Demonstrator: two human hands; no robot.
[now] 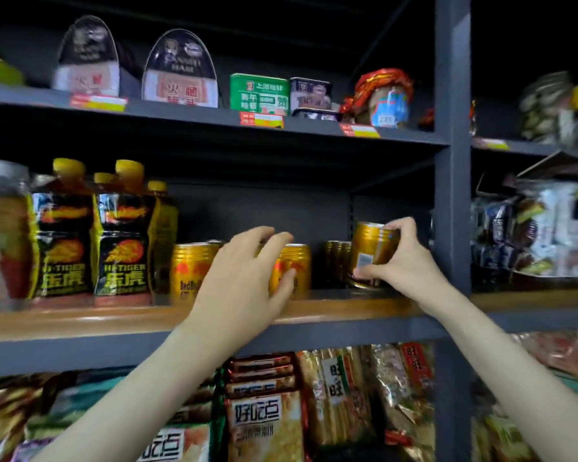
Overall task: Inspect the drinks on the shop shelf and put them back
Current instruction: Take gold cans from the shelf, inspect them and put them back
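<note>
Dim shop light: the shelf recesses and the upper right corner sink to black. Light falls from the near side, brightening the edge of the wooden shelf [347,311]. Soft glare sits on each gold can [189,271]. Blur smears the far-left jar [0,235] and the right-hand packets [531,228]. The shelves bow at the edges.

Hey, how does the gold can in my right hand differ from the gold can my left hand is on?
The right-hand can is tilted; the left-hand can stands upright on the shelf. The right-hand can shows a white barcode patch; the left-hand can shows red artwork. Both are gold and ribbed.
</note>
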